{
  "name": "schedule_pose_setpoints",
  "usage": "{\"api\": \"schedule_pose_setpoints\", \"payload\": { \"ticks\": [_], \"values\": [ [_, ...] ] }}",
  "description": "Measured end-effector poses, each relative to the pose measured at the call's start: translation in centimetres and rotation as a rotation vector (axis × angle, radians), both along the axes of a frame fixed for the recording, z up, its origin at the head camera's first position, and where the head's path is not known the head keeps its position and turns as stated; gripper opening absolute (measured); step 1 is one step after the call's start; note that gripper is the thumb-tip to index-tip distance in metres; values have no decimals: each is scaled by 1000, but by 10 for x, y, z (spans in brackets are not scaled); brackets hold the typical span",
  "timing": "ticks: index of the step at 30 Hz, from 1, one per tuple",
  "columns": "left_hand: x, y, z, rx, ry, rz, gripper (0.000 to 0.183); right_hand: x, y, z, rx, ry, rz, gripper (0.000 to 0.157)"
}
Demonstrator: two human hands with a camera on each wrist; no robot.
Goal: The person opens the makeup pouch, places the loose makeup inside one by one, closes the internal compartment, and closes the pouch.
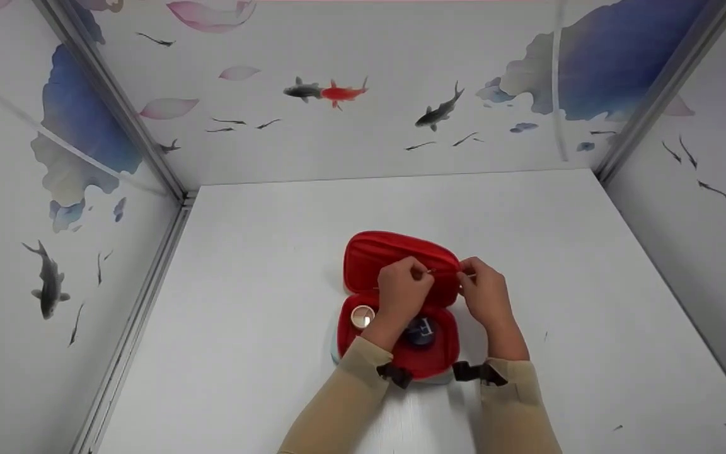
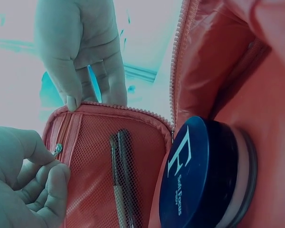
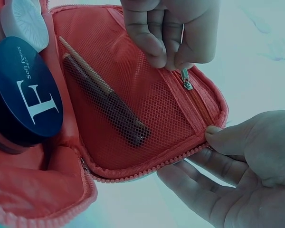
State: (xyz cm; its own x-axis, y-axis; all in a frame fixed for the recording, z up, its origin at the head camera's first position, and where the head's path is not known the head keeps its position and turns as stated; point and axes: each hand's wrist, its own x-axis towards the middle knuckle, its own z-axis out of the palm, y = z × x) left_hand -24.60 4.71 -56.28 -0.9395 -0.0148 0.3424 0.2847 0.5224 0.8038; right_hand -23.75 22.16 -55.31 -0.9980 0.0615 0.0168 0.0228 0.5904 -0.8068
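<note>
A red zippered cosmetic bag [image 1: 451,353] lies spread on the table with its lid [image 1: 363,261] raised. My left hand [image 1: 404,287] pinches the small metal zipper pull [image 3: 186,80] of the lid's mesh pocket [image 3: 166,102]. The lid's right edge is gripped by my right hand [image 1: 488,293], thumb on the inner side and fingers behind. Inside the mesh lie two makeup brushes [image 2: 126,175]. A round powder jar [image 2: 185,175] with a dark blue cap sits in the bag's base, beside a small round pale container [image 1: 363,316].
The bag stands on a white table [image 1: 262,265]. White panels [image 1: 363,145] painted with fish and petals enclose it at the back and both sides, with metal posts [image 1: 117,94] at the corners.
</note>
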Motion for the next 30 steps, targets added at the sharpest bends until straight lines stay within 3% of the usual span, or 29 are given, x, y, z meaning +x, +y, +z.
{"api": "schedule_pose_setpoints", "payload": {
  "ticks": [21,30],
  "values": [
    [-2,-13,-2,17,4,26,12,-2,3,1,-50,-48,6,19],
    [-3,-16,-2,36,-12,23,12,-3,3,1,-18,-9,6,18]
  ]
}}
